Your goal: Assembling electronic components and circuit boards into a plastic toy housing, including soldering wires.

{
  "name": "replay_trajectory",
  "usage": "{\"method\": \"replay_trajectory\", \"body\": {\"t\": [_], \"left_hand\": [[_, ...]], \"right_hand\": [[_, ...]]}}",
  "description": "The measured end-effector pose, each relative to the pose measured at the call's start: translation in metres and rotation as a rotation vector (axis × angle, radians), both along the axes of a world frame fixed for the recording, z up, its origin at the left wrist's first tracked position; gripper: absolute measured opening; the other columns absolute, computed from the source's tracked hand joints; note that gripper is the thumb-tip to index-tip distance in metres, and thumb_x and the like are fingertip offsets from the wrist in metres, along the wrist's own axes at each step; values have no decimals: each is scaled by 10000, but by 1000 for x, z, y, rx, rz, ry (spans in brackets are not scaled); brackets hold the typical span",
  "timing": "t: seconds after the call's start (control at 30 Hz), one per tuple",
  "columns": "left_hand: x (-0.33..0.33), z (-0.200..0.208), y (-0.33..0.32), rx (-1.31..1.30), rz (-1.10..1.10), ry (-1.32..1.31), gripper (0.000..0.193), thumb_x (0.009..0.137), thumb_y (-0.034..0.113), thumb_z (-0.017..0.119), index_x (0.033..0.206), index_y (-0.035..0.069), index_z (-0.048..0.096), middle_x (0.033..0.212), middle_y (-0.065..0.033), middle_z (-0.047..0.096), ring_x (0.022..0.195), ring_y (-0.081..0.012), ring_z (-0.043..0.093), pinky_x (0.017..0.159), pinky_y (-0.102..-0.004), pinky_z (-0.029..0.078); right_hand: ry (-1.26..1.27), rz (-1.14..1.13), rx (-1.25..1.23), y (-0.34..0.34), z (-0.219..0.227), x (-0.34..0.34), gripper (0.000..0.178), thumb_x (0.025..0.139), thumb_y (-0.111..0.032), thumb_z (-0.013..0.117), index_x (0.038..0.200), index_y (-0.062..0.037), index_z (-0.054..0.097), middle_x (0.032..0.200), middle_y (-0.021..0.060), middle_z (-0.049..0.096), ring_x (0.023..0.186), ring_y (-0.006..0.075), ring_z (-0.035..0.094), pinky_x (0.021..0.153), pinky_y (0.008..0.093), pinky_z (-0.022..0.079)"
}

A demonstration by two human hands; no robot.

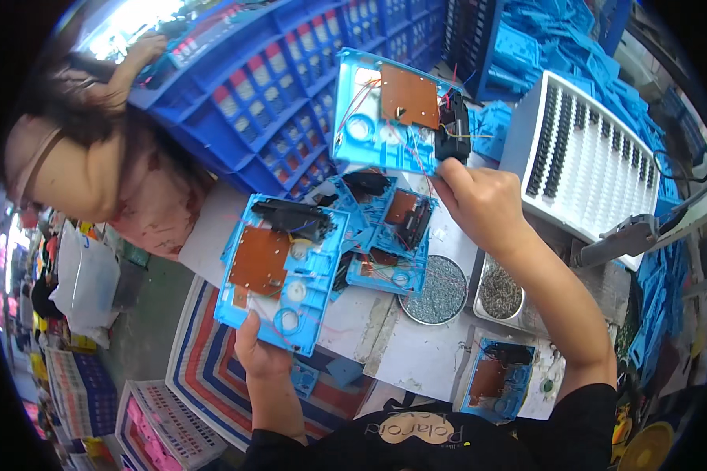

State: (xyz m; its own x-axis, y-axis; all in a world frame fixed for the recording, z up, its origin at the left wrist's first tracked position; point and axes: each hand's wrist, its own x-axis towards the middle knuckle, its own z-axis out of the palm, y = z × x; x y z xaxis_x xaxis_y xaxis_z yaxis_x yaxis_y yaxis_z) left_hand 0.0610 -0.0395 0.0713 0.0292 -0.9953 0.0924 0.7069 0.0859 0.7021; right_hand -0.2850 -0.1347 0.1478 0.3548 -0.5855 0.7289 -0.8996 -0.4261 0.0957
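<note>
My left hand (263, 357) grips the lower edge of a blue plastic casing (313, 275), its inside facing up with a brown circuit board, a black part and round rings. At the back, my right hand (479, 200) holds the corner of a second blue casing (363, 149) raised above the bench; this one also carries a brown board (410, 96), a black part (452, 129) and loose red wires. Between the hands lies a pile of similar casings (389, 271). A further casing (499, 381) rests on the bench near my body.
A round dish of small screws (434, 290) and a tray of small metal parts (500, 290) stand mid-bench. At right are a white rack with black pieces (589, 157), a grey tool (624, 239) and heaped blue shells (554, 39). A blue crate (243, 94) and another person (94, 165) are left.
</note>
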Motion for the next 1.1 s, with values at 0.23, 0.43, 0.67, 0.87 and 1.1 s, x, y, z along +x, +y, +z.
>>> {"method": "replay_trajectory", "body": {"t": [0.23, 0.43, 0.67, 0.87, 1.1], "left_hand": [[28, 44, 11, -154, 12, -9, 687, 954, 207, 624, 1529, -15, 320, 1496, -186, 481, 1349, -329, 519, 1125, -474, 421], [49, 50, 40, -191, 120, -33, 684, 952, 221, 605, 1539, 11, 324, 1505, -182, 482, 1362, -328, 510, 1132, -478, 416], [68, 61, 67, -136, 276, -51, 688, 927, 218, 619, 1522, -8, 359, 1487, -176, 507, 1354, -332, 519, 1140, -469, 409], [108, 127, 12, -201, 313, -208, 544, 874, 155, 615, 1372, -41, 520, 1216, -153, 658, 1087, -290, 679, 967, -415, 546], [91, 297, -190, -408, -270, -34, 422, 911, 223, 549, 1271, 7, 592, 1157, -152, 677, 973, -261, 692, 806, -385, 602]], "right_hand": [[164, 249, -178, 15, 97, 47, 171, 764, -159, 675, 842, -118, 528, 584, 2, 571, 501, 198, 618, 411, 334, 431], [238, 215, -153, -32, 171, 94, 141, 867, -205, 677, 862, -106, 577, 635, 86, 651, 593, 318, 680, 500, 449, 511], [398, 98, -140, -145, 225, 170, 90, 882, -111, 610, 931, -90, 683, 854, 140, 734, 810, 343, 732, 685, 467, 575], [536, 47, -107, -210, 219, 186, 162, 910, -87, 565, 993, -94, 704, 916, 118, 752, 882, 337, 741, 738, 458, 589], [441, 305, -561, -262, 208, 180, 125, 880, -122, 586, 904, -99, 707, 836, 149, 738, 787, 350, 730, 682, 462, 575]]}}
